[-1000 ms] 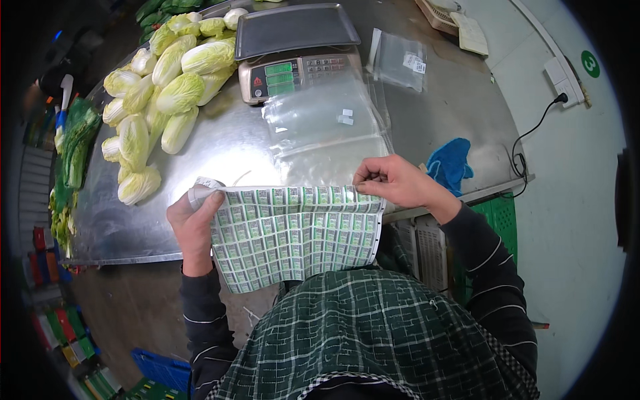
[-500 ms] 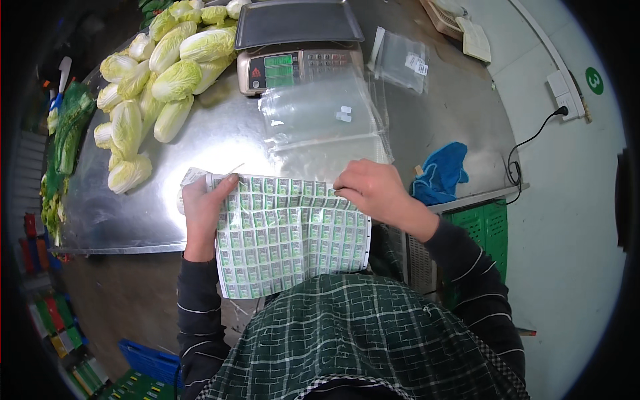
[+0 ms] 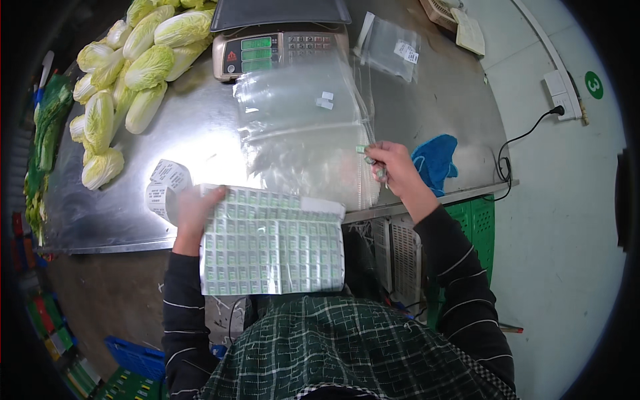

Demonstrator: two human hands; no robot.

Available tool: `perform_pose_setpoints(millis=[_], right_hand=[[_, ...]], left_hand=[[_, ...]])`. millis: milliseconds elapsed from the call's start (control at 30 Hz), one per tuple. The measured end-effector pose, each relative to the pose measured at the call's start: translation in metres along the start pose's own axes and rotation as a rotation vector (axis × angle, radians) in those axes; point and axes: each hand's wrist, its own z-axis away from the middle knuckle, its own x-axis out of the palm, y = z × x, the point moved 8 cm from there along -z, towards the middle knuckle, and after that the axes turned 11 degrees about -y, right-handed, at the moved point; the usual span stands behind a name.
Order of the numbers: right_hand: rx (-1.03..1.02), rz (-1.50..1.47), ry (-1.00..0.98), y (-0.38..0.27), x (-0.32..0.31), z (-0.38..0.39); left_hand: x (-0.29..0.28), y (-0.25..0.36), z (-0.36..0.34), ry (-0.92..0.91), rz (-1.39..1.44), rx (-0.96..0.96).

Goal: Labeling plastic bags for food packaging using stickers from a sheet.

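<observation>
My left hand (image 3: 197, 210) grips the upper left corner of a sheet of small green and white stickers (image 3: 273, 250), held at the table's near edge. A blank strip shows at the sheet's upper right. Several peeled stickers (image 3: 361, 149) cling to the fingers of my right hand (image 3: 392, 167), which is pinched closed near the right edge of a stack of clear plastic bags (image 3: 300, 133). A white label (image 3: 325, 100) lies on the top bag. Beside my left hand a curled strip of printed white labels (image 3: 167, 187) rests on the metal table (image 3: 140, 223).
Napa cabbages (image 3: 150, 67) are heaped at the far left, with leafy greens (image 3: 50, 133) at the table's left edge. A digital scale (image 3: 267, 52) stands behind the bags. More clear bags (image 3: 390, 50) and a blue cloth (image 3: 435, 163) lie to the right. A black cable (image 3: 523, 141) hangs by the wall.
My right hand has come away from the sheet, moving right and up with stickers on its fingers. A blank strip now shows on the sheet. The whole view has shifted slightly.
</observation>
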Motion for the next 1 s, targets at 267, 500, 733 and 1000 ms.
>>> perform_pose_setpoints(millis=[267, 500, 733, 1000], right_hand=[[-0.263, 1.060, 0.233, 0.006, 0.028, -0.045], [-0.164, 1.281, -0.170, 0.036, 0.055, -0.023], [-0.131, 1.303, -0.271, 0.030, 0.073, -0.022], [-0.100, 0.810, -0.387, 0.023, 0.064, -0.031]], left_hand=[[0.133, -0.024, -0.003, -0.461, -0.094, 0.033], [0.125, -0.006, 0.017, -0.294, -0.313, 0.236], [0.153, 0.011, 0.034, -0.603, -0.283, 0.235], [0.164, 0.020, 0.032, -0.583, -0.287, 0.478]])
